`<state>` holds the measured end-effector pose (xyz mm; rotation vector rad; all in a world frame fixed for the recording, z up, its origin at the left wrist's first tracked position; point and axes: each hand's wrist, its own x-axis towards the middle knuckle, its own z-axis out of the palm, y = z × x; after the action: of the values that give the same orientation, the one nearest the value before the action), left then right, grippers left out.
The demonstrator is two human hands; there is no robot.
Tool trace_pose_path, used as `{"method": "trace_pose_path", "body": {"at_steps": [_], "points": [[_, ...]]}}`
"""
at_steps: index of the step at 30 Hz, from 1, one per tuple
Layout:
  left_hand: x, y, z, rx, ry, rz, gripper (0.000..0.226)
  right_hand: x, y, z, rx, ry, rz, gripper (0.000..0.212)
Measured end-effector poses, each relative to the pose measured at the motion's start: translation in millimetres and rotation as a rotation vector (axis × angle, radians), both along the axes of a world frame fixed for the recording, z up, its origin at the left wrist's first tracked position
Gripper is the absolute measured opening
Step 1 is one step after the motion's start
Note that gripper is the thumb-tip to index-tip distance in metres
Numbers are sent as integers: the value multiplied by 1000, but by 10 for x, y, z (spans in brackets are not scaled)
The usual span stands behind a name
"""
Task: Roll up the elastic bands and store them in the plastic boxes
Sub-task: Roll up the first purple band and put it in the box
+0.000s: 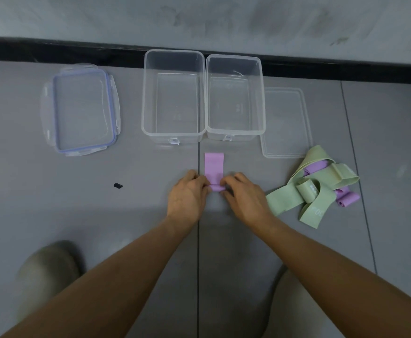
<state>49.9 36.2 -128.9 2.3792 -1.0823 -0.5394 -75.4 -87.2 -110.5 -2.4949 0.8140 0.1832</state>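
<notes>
A purple elastic band (213,167) lies flat on the grey floor, its near end curled into a small roll. My left hand (187,193) and my right hand (244,196) pinch that rolled end from either side. Two clear plastic boxes stand side by side beyond the band, the left box (148,93) and the right box (260,98), both without lids and with nothing inside. To the right lies a tangled pile of green bands (314,189) mixed with purple bands (345,198).
A clear lid with a blue seal (82,109) lies at the left. A plain clear lid (287,123) lies right of the boxes. A black skirting strip (77,51) and wall run behind. A small dark spot (118,185) marks the floor. My knees show at the bottom.
</notes>
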Motion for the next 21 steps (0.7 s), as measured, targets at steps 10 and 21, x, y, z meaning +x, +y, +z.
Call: {"method": "trace_pose_path", "body": {"at_steps": [10,21], "points": [[-7,43,-21,-85,-73,-103,10,64,-23,-31,22,33,-20,18],[-25,79,-42,-63,-36,-114,6,-31,83,-34,26,-19,-41,16]]}}
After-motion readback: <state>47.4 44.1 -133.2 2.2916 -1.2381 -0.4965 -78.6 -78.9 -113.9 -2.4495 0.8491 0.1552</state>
